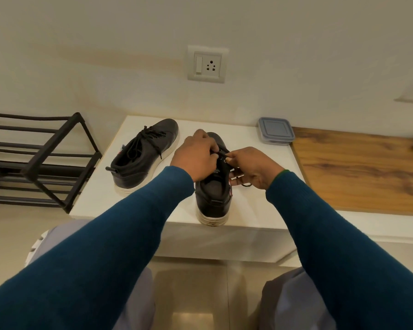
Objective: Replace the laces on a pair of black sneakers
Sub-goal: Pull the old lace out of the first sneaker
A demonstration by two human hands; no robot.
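Observation:
Two black sneakers with white soles stand on a white low table [260, 208]. The left sneaker [143, 158] is laced with a black lace and lies angled, toe away from me. The right sneaker [214, 198] points straight away, heel at the table's front edge. My left hand [196, 156] curls over its upper and pinches the black lace [224, 154] at the eyelets. My right hand [253, 169] pinches the same lace from the right; a loose loop of lace [247, 185] shows below that hand. The toe and most eyelets are hidden by my hands.
A clear lidded plastic box [275, 131] sits at the table's back right corner. A wooden surface [362, 172] adjoins on the right. A black metal rack [41, 160] stands to the left. A wall socket [208, 64] is behind. My knees are below the table edge.

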